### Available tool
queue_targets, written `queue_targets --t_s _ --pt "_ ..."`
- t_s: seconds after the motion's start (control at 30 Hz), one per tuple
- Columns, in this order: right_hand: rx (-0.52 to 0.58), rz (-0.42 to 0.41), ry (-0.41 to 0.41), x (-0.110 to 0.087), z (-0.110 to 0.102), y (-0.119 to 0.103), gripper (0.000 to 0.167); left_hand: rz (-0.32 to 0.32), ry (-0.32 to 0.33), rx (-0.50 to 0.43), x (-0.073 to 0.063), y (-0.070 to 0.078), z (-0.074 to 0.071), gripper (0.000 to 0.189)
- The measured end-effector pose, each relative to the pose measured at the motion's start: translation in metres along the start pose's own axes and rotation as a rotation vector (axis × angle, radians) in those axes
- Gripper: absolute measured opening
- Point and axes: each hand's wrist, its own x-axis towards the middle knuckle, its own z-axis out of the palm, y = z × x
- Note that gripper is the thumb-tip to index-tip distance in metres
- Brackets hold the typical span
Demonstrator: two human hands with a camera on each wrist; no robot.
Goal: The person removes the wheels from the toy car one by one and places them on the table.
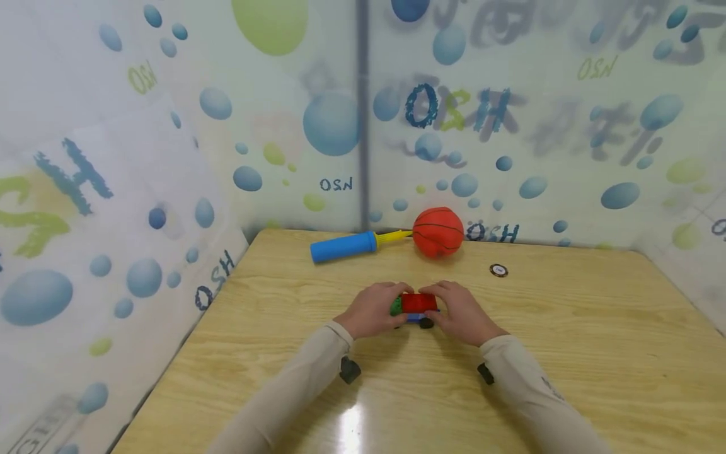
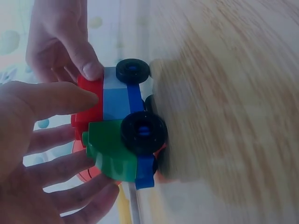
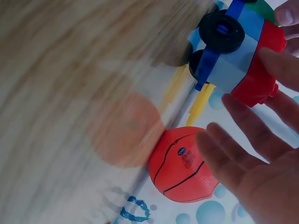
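A toy block car [image 1: 418, 318] with a blue base and black wheels [image 2: 143, 131] stands on the table between both hands. A red block [image 1: 419, 303] sits on its base, beside a rounded green block [image 2: 113, 150] at the left end. The left hand [image 1: 377, 309] grips the car, its thumb on the red block and its fingers behind the blocks. From the other side the right hand [image 1: 460, 312] pinches the red block between thumb and index finger; its remaining fingers spread loosely in the right wrist view.
At the back of the wooden table [image 1: 272, 378] lie a blue hand pump [image 1: 343, 246] with a yellow end and a red ball [image 1: 438, 232] with black lines. A round chip [image 1: 498, 270] lies right of the ball. Patterned curtains [image 1: 272, 126] border the table.
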Motion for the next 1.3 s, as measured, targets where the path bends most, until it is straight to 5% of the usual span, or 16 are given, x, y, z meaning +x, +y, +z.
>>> queue_targets --t_s 0.3,0.5,0.63,1.0,1.3 --pt "0.115 -0.006 -0.001 0.003 -0.004 0.004 0.039 0.003 0.008 -0.038 0.004 0.002 0.001 0.044" --pt "0.234 -0.065 -0.023 0.007 -0.011 0.001 0.041 0.016 0.015 -0.239 0.001 -0.006 -0.003 0.04" --pt "0.302 -0.122 -0.03 0.008 -0.019 -0.001 0.041 0.003 -0.051 -0.4 0.001 -0.011 -0.005 0.042" --pt "0.484 -0.16 -0.042 0.007 -0.027 -0.011 0.041 -0.085 -0.132 -0.569 0.0 -0.002 -0.001 0.056" --pt "0.387 -0.155 0.149 0.009 -0.025 -0.018 0.049 -0.059 -0.054 -0.643 0.002 0.002 -0.005 0.062"
